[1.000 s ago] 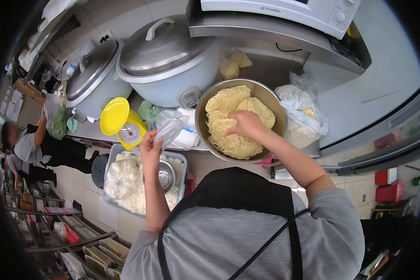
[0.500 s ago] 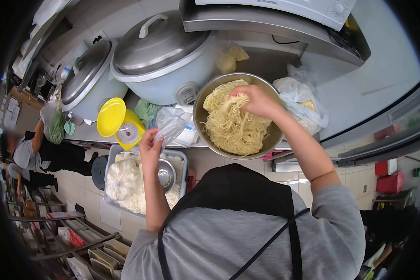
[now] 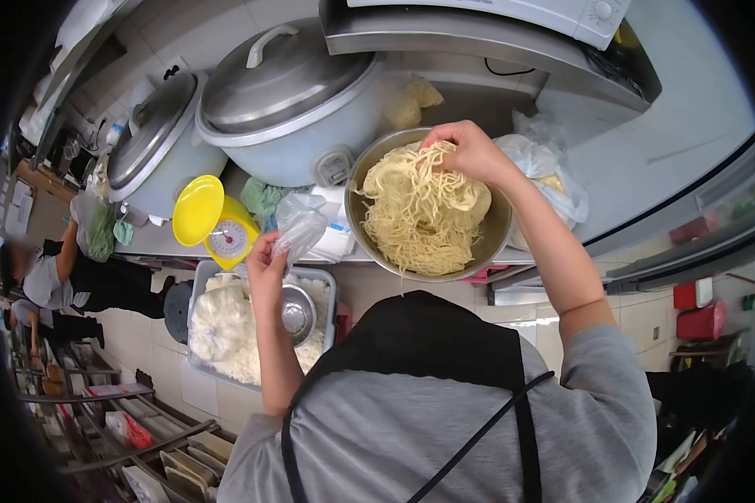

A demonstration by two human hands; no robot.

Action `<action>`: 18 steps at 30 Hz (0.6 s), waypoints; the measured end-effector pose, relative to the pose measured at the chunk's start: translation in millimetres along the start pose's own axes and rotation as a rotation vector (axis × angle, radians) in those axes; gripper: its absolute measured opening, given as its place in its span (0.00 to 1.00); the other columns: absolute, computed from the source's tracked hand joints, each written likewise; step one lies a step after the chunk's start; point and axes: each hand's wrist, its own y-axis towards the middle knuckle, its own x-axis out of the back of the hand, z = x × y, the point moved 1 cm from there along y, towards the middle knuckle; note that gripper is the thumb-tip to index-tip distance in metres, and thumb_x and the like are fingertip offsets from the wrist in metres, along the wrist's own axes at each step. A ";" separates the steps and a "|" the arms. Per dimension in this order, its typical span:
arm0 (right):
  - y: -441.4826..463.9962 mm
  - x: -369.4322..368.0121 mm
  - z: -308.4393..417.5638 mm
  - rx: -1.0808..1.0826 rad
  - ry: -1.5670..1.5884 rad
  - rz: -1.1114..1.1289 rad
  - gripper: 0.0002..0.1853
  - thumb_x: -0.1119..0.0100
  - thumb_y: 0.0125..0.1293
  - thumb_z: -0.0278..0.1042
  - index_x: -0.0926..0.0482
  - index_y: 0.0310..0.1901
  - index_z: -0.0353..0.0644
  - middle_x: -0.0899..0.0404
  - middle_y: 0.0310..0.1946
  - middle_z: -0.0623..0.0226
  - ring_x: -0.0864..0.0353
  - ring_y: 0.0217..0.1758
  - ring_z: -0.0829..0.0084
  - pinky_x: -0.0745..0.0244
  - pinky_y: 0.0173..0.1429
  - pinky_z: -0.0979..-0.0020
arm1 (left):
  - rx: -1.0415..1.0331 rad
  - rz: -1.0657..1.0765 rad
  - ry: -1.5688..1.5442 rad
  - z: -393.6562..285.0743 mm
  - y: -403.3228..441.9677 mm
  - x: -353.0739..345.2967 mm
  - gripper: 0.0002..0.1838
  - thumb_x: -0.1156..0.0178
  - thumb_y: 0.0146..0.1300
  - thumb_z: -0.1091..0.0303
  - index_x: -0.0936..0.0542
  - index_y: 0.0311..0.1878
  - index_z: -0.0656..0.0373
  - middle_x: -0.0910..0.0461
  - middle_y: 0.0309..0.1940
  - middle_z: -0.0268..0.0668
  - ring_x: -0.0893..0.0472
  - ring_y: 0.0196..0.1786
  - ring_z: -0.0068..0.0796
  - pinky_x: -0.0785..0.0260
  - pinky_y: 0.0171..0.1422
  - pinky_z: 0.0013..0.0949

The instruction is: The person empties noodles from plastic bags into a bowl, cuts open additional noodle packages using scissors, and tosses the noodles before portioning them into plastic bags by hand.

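Note:
My right hand (image 3: pixel 470 155) is closed on a clump of noodles (image 3: pixel 424 205), lifted at the far side of a wide metal bowl (image 3: pixel 499 239). Strands hang from my fingers to the heap in the bowl, and one dangles over the near rim. My left hand (image 3: pixel 266 264) pinches a clear plastic bag (image 3: pixel 300 225), held up left of the bowl. Just beyond that hand stands a yellow kitchen scale (image 3: pixel 229 239) with a tilted yellow pan (image 3: pixel 199 210). Below my left forearm is a grey tub (image 3: pixel 331 289) of white rice (image 3: pixel 247 356).
Two large lidded cookers (image 3: pixel 289 92) stand along the wall. Filled plastic bags (image 3: pixel 541 172) sit right of the bowl, below a metal shelf (image 3: pixel 495 50) carrying a white appliance. A metal bowl (image 3: pixel 297 314) rests in the rice. Another person (image 3: pixel 54 268) stands at far left.
My right hand has risen slightly and moved a little right, pulling the noodles up into a larger, looser clump. My left hand still holds the bag in nearly the same place.

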 end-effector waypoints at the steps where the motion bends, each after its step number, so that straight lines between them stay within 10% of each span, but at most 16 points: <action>1: -0.3 -3.9 -2.7 0.055 -0.171 -0.017 0.14 0.40 0.42 0.21 0.21 0.36 0.37 0.20 0.33 0.60 0.22 0.32 0.67 0.29 0.39 0.72 | 0.010 0.026 0.001 -1.2 -2.1 1.9 0.12 0.47 0.55 0.80 0.27 0.44 0.64 0.24 0.32 0.28 0.29 0.31 0.11 0.42 0.32 0.15; 10: 6.0 -43.4 -16.5 -0.132 -0.845 0.203 0.25 0.45 0.46 0.19 0.24 0.48 0.51 0.28 0.50 0.63 0.28 0.53 0.63 0.31 0.54 0.62 | -0.007 -0.006 0.025 1.9 -2.9 -0.3 0.11 0.46 0.55 0.80 0.27 0.43 0.63 0.24 0.30 0.28 0.29 0.30 0.12 0.41 0.33 0.15; 12: -3.3 -81.0 6.9 0.142 -0.923 0.422 0.25 0.45 0.47 0.19 0.24 0.48 0.55 0.28 0.49 0.64 0.31 0.55 0.61 0.29 0.53 0.61 | -0.031 -0.002 -0.001 4.8 -0.9 -3.4 0.11 0.46 0.55 0.80 0.27 0.43 0.63 0.24 0.30 0.27 0.30 0.30 0.12 0.41 0.33 0.15; 18: 4.6 -146.5 -79.5 0.105 -0.980 0.403 0.25 0.44 0.47 0.22 0.25 0.49 0.59 0.26 0.44 0.63 0.24 0.47 0.60 0.28 0.49 0.61 | -0.016 0.035 -0.053 11.8 -1.2 -5.0 0.11 0.46 0.55 0.80 0.27 0.43 0.63 0.24 0.32 0.28 0.29 0.31 0.12 0.41 0.34 0.16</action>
